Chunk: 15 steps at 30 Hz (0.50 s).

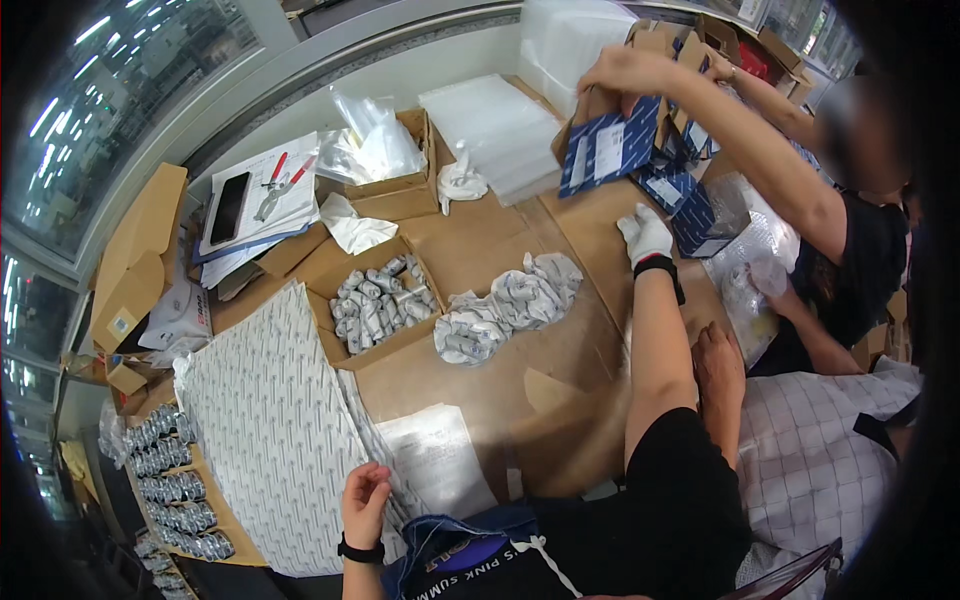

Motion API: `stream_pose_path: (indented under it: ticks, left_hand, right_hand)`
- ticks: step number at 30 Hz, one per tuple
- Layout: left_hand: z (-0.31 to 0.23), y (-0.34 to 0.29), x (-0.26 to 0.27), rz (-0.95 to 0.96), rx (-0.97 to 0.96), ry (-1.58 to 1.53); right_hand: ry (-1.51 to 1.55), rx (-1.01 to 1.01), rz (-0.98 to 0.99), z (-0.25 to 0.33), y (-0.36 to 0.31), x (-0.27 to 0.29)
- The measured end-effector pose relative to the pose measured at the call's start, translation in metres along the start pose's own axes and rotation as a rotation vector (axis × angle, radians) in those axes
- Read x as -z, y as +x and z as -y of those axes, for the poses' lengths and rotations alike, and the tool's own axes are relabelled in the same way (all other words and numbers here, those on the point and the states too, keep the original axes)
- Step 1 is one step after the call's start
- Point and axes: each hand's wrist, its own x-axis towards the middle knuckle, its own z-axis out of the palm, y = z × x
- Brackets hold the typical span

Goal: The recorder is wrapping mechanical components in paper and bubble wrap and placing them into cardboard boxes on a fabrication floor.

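My left hand (366, 497), bare with a black wristband, is raised by the lower edge beside a printed wrapping sheet (265, 420); its fingers bend loosely and nothing shows in them. My right hand (648, 238) wears a white glove and stretches forward above the cardboard-covered table, its fingers apart and no object visible in them. Just right of it is a blue carton (700, 215). Two crumpled bundles in printed paper (510, 305) lie on the table to its left. Left of those, an open carton (385, 345) holds many small paper-wrapped pieces (375, 310).
A co-worker's hand (625, 75) reaches over blue boxes (610, 150) at the far right. Another person's hand (718, 358) rests near my right forearm. Pliers (270, 200) and a phone (230, 208) lie on papers. Metal parts (175, 490) stand in rows at left.
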Motion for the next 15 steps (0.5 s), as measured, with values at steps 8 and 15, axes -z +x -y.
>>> stream_pose_path:
  ticks: [8, 15]
  left_hand:
    - [0.020, -0.001, -0.003, -0.016, 0.035, -0.064]
    - [0.018, -0.002, -0.007, 0.074, 0.047, -0.022]
  right_hand:
    - [0.314, -0.370, 0.308, -0.004, -0.026, -0.014]
    - [-0.084, -0.307, 0.318, -0.024, 0.003, -0.051]
